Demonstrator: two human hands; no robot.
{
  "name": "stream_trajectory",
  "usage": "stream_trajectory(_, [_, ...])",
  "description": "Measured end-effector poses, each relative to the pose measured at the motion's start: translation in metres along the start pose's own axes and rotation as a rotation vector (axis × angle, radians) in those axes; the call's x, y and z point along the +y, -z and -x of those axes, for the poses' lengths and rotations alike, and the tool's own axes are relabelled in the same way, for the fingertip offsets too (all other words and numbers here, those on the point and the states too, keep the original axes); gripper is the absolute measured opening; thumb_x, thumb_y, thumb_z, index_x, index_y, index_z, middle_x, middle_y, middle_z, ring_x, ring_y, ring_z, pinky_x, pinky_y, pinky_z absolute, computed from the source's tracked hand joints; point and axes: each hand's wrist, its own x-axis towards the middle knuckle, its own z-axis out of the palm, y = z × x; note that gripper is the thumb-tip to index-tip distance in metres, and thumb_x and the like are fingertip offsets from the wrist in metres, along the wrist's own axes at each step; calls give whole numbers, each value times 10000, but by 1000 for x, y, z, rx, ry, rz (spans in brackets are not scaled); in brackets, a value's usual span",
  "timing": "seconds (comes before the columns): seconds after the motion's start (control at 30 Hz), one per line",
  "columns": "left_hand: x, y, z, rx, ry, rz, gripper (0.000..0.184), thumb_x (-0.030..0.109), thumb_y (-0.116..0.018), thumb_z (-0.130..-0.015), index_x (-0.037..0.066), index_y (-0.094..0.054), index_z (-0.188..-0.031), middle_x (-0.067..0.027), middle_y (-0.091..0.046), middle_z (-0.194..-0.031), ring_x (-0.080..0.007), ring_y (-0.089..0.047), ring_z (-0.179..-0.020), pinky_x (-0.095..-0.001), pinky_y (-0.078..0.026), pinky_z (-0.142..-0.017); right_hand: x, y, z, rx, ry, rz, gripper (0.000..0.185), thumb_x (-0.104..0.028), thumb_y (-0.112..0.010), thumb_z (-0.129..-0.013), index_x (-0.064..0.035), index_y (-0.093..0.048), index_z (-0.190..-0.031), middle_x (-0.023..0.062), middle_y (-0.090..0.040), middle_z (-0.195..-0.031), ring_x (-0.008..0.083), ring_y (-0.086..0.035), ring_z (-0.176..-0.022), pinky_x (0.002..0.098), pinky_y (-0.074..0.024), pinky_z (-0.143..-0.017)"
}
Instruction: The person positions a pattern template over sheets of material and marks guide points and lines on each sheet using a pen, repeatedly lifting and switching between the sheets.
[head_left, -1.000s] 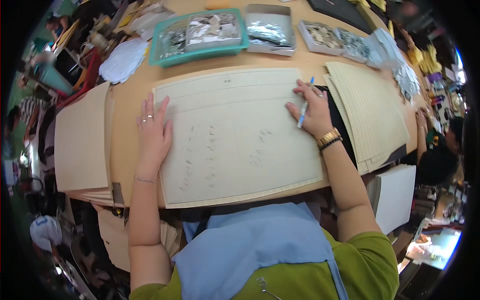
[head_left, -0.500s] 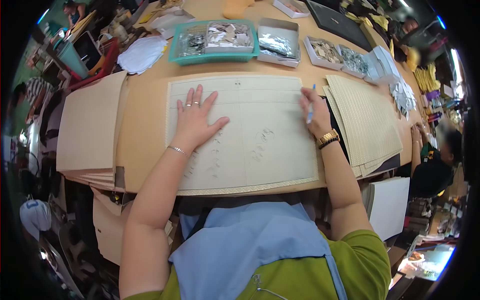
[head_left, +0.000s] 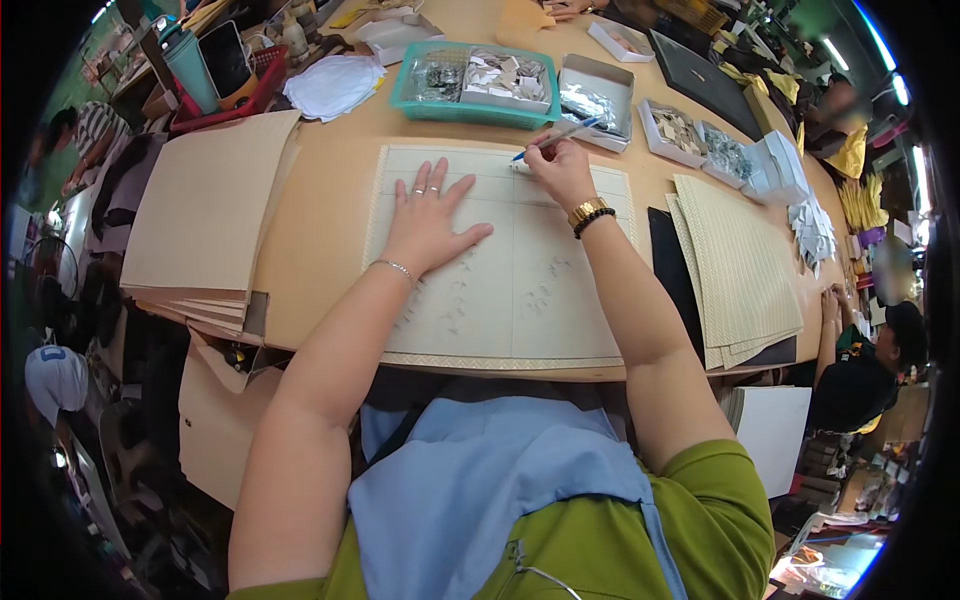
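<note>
A large cream sheet (head_left: 480, 300) with ruled lines and handwriting lies on the wooden table before me. My left hand (head_left: 430, 220) rests flat on its upper left part, fingers spread, with rings on it. My right hand (head_left: 562, 172) is closed round a blue pen (head_left: 545, 145) at the sheet's top edge, right of the middle. The pen's tip points left, close to small marks near that edge; whether it touches the paper I cannot tell.
A stack of plain boards (head_left: 205, 210) is at the left, patterned sheets (head_left: 735, 270) at the right. A teal tray (head_left: 475, 115) and small boxes (head_left: 672, 132) of pieces stand behind. A co-worker (head_left: 880, 350) sits at the far right; others are at the left and back.
My left hand has moved from the sheet's left edge onto the sheet and spread flat. My right hand has moved from the right edge to the top, turning the pen tip toward the paper.
</note>
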Motion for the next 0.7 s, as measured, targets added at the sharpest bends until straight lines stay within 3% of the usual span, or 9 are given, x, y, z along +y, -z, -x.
stream_trajectory(0.3, [-2,-4,0,26,-7,22,813,711,-517,-814,241,-392,-1465,-177,-224,-1564,-362,-157,-1460,-625,-132,-1133,-7,-1,2,-32,103,215,202,-216,-646,-828,-14,-636,-832,89,-670,-702,150,-625,-625,293,-503,-619])
stream_trajectory(0.4, [-1,-2,0,16,-3,31,815,710,-520,-813,241,-390,-1466,-178,-223,-1564,-366,-160,-1458,-630,-133,-1131,-6,-1,2,-75,121,270,162,-173,-641,-856,-14,-613,-869,13,-621,-695,62,-558,-634,242,-469,-595])
stream_trajectory(0.5, [-1,-3,0,21,-4,33,815,709,-522,-812,241,-391,-1466,-179,-223,-1564,-369,-161,-1457,-632,-133,-1130,-10,-2,4,-58,128,273,203,-206,-656,-810,-5,-651,-846,86,-665,-686,149,-620,-610,291,-501,-608])
stream_trajectory(0.6, [-1,-4,0,24,-6,29,814,708,-523,-812,240,-392,-1465,-181,-224,-1564,-370,-160,-1457,-633,-135,-1129,-15,-1,7,-98,117,261,207,-205,-659,-804,-3,-655,-846,85,-664,-680,149,-620,-605,289,-502,-607])
stream_trajectory(0.7, [-1,-3,-1,24,-6,26,815,707,-525,-811,240,-391,-1466,-183,-227,-1563,-372,-164,-1456,-634,-136,-1128,-8,-3,5,-97,149,287,169,-178,-654,-851,-13,-620,-868,23,-631,-687,70,-572,-629,247,-477,-598])
